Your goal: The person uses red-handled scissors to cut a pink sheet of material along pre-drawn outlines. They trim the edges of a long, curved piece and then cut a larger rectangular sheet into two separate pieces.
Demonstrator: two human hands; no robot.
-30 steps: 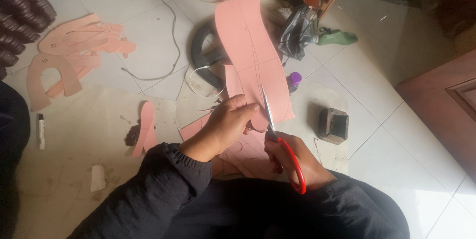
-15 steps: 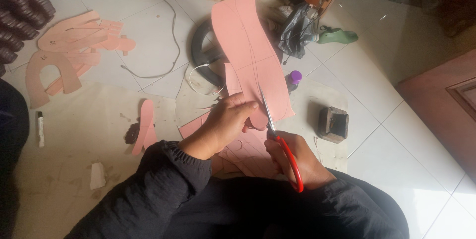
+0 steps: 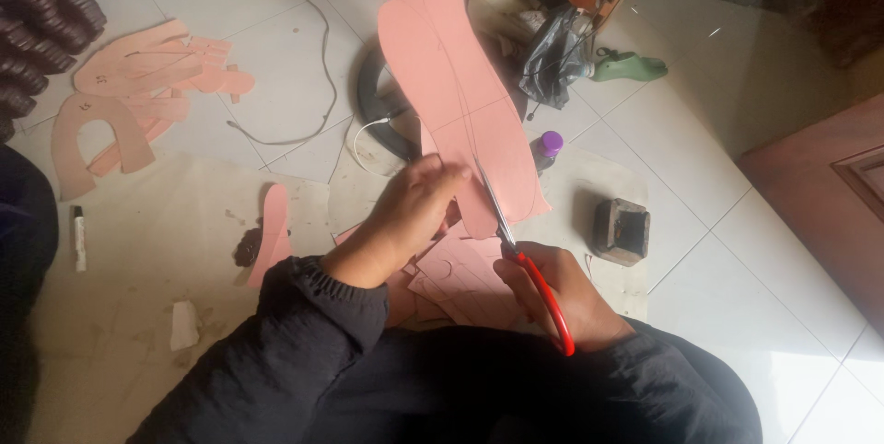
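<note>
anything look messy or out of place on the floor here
Somewhat. Pink cut-out pieces lie loose on the tiles at upper left, a white cable trails across the floor, and a small paper scrap sits near the left sleeve. The pink sheet under the scissors looks intact.

Floor (image 3: 230, 315) left of the left hand (image 3: 419, 209): mostly open cardboard sheet, interrupted by a pink curved strip (image 3: 272, 232), a dark scrap beside it, a white scrap (image 3: 184, 324) and a marker (image 3: 79, 237) near the edge. Far left: stacked pink cut-outs (image 3: 138, 85) and a dark ribbed pile (image 3: 41, 25) block passage. Ahead, the raised pink sheet (image 3: 460, 94) screens a dark ring (image 3: 378, 103); white cables (image 3: 313, 48) cross the tiles there. Right of the right hand (image 3: 562, 292): a small dark box (image 3: 622, 230) and purple-capped bottle (image 3: 549, 147) stand close. Beyond the box, bare tiles (image 3: 755, 260) offer passage. Upper centre is cluttered: black bag (image 3: 552, 57), green object (image 3: 631, 66), other items, indistinct in shadow.
</note>
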